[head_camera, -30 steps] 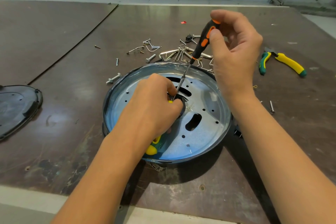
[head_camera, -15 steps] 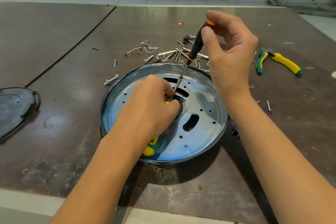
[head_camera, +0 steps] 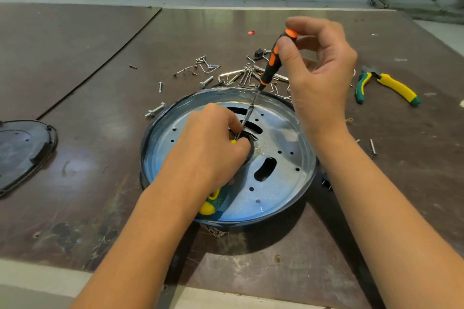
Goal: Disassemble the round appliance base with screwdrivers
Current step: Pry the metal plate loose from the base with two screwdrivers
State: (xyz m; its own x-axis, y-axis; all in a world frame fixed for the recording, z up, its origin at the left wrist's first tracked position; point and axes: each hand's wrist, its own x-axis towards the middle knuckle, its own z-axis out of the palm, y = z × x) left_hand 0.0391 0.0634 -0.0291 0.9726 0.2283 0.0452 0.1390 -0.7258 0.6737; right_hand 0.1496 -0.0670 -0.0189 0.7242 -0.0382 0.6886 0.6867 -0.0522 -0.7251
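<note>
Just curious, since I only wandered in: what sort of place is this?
Probably a repair workshop bench: a scuffed brown worktable, loose screws and bolts scattered on it, yellow-green pliers, and a round appliance base being worked with an orange-black screwdriver.

The slim screwdriver (head_camera: 272,64) is handled in black banded with orange, the second screwdriver (head_camera: 211,203) and the pliers (head_camera: 393,85) in yellow and green, the round base (head_camera: 283,160) is seen as silvery-blue metal within a dark rim, and the bench (head_camera: 88,208) is mottled dark brown.
</note>
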